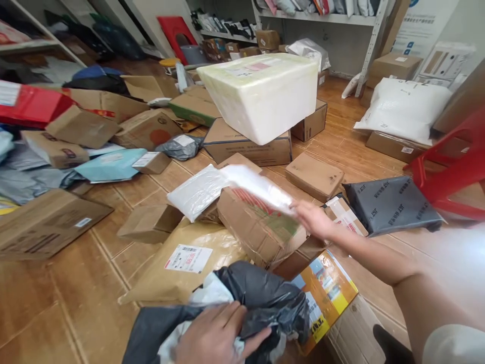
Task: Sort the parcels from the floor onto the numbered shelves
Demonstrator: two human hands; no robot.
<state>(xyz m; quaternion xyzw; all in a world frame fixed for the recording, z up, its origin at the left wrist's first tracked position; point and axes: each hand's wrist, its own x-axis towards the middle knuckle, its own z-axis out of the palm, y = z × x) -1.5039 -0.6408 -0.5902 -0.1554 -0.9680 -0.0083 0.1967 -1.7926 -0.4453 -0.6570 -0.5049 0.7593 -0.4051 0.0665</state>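
Note:
My right hand [315, 220] pinches the near end of a flat white packet [257, 186], which is smeared by motion. The packet hovers over a dented cardboard box [246, 220] with red stripes and tape. At the bottom, my left hand [214, 331] has its fingers closed on a crumpled black plastic mailing bag [261, 290]; pale plastic shows among its folds. Beyond that bag lies a tan padded envelope [159, 275] with a white label. To the right of it is an orange and yellow printed box [329, 293].
A white foam box [273, 96] rests on cardboard cartons ahead. Parcels heap up at the left, near a blue mailer [111, 164]. On the right are a dark grey parcel [394, 205], a red plastic stool [450, 167] and a white bag [403, 108]. Shelving [314, 19] stands behind.

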